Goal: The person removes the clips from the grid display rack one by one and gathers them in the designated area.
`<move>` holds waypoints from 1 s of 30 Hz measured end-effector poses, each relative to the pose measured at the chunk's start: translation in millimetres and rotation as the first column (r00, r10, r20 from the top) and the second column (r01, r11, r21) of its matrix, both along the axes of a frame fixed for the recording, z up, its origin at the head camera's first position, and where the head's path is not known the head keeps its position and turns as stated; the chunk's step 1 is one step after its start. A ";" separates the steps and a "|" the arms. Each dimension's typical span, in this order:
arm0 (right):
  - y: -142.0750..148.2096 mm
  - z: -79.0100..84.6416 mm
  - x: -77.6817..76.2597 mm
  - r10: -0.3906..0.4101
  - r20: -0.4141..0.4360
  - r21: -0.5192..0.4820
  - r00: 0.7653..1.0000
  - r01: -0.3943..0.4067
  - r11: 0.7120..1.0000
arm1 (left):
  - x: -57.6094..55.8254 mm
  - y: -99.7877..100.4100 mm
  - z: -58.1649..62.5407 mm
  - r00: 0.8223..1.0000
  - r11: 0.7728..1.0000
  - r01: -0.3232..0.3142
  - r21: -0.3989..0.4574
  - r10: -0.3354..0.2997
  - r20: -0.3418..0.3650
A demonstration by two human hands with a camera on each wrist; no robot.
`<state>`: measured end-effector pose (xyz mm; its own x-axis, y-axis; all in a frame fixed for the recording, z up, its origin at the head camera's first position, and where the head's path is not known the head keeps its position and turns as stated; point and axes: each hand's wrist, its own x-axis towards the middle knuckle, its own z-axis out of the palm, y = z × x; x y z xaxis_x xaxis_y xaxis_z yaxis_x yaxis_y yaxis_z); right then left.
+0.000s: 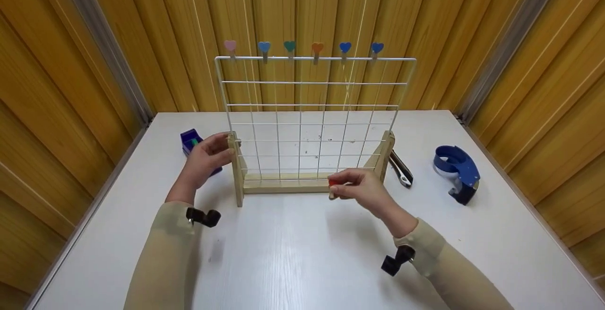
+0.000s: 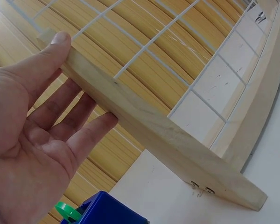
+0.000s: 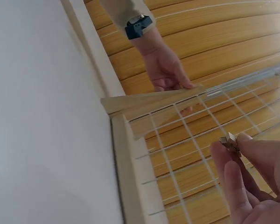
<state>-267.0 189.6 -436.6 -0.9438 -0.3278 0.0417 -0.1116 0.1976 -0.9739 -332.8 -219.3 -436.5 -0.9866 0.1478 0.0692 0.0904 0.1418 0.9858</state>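
Note:
A white wire grid (image 1: 307,58) stands upright in a wooden frame (image 1: 283,187). Along its top wire sit several heart-topped clothespins, from a pink one (image 1: 230,45) at the left to a blue one (image 1: 377,47) at the right. My left hand (image 1: 203,161) grips the upper end of the frame's left side post (image 2: 149,116), thumb on the front edge and fingers behind. Low in front of the grid, my right hand (image 1: 364,189) pinches a small clothespin with a red heart (image 1: 333,182). The right wrist view shows its wooden ends (image 3: 229,141) between thumb and fingertips.
A blue tape dispenser (image 1: 467,173) lies at the right of the white table (image 1: 264,262). Beside the frame's right post is a black-handled tool (image 1: 401,168), partly hidden. Another blue dispenser (image 2: 105,210) with a green part stands behind my left hand. Wood-patterned walls (image 1: 312,7) enclose the table.

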 end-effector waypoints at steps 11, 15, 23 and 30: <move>-26.9 -60.2 -0.3 -0.008 0.132 0.120 0.991 -0.008 0.993 | 0.0 0.8 1.6 1.000 1.000 0.009 0.007 -0.009 0.000; -31.9 -70.5 0.5 -0.007 0.093 0.231 0.996 -0.014 0.973 | 0.1 0.6 -0.4 1.000 1.000 0.007 0.025 -0.007 -0.019; -37.3 -76.9 3.7 0.004 0.002 0.283 1.000 -0.004 0.959 | 0.3 -0.8 0.3 1.000 1.000 0.007 0.025 -0.007 -0.019; -36.5 -80.1 4.5 -0.006 -0.047 0.332 0.999 0.022 0.943 | -0.3 -0.7 -1.2 1.000 1.000 0.007 0.018 -0.007 -0.023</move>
